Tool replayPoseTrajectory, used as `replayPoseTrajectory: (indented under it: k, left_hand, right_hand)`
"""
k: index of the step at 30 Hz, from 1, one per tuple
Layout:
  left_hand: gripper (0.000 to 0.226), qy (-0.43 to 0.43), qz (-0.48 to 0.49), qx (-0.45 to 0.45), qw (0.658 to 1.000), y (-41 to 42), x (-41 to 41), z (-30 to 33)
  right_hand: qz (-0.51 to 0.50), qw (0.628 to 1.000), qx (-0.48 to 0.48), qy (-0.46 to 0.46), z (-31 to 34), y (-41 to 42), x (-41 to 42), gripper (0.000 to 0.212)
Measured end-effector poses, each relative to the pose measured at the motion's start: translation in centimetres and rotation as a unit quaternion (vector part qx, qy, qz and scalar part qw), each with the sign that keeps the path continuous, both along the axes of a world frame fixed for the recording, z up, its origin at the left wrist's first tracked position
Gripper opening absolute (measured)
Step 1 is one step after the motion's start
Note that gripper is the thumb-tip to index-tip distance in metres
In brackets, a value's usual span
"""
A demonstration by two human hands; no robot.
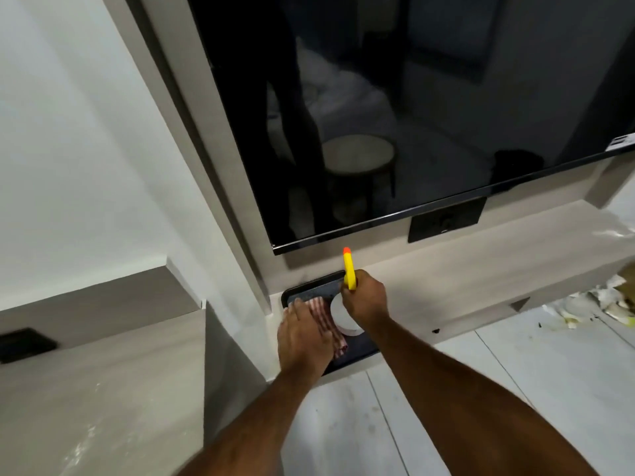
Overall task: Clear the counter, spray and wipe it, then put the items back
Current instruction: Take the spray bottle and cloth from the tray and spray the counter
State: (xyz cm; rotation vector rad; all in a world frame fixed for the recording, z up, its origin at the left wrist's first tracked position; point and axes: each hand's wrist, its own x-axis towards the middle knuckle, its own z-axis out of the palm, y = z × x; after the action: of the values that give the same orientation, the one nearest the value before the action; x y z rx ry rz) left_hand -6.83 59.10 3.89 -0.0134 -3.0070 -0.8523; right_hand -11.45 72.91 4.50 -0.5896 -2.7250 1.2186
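A dark tray [309,286] lies at the left end of a low beige counter [464,266] under a wall-mounted television. My left hand [304,334] rests flat on a red-and-white checked cloth [326,321] spread on the tray. My right hand [366,298] grips a white spray bottle [338,312] with a yellow trigger head and orange nozzle tip [348,269], held over the tray with the nozzle pointing toward the wall. Most of the bottle's body is hidden under my hand.
The black television screen [395,115] hangs close above the counter, with a dark socket plate [446,219] under it. Crumpled plastic and paper [604,304] lie on the floor at the right. A beige cabinet top [103,389] stands at the left. Pale floorboards run below the counter.
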Motion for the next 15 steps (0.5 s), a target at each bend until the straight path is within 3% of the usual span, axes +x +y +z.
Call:
replayPoseTrajectory:
  k: [3,7,9,11,15]
  left_hand:
    - [0.084,-0.012,-0.018,0.048,0.999,-0.5,-0.4,-0.4]
    - [0.087,-0.02,-0.077,0.224,0.971,-2.7,0.9,2.4]
    - [0.079,0.026,-0.081,0.257,0.963,-5.1,2.4,3.9]
    - [0.088,0.076,-0.061,0.271,0.958,-8.6,3.9,5.7]
    - [0.098,0.183,0.026,0.252,0.95,-18.1,7.6,9.4]
  right_hand:
    - [-0.008,0.998,0.045,0.048,0.5,-1.3,1.3,0.016]
    - [0.009,0.978,0.066,0.199,4.5,-5.1,4.9,0.019]
    - [0.031,0.964,0.067,0.255,8.0,-7.7,6.4,0.02]
    - [0.067,0.946,0.059,0.311,11.8,-10.8,8.0,0.019]
    - [0.2,0.917,-0.055,0.341,17.0,-19.4,11.2,0.024]
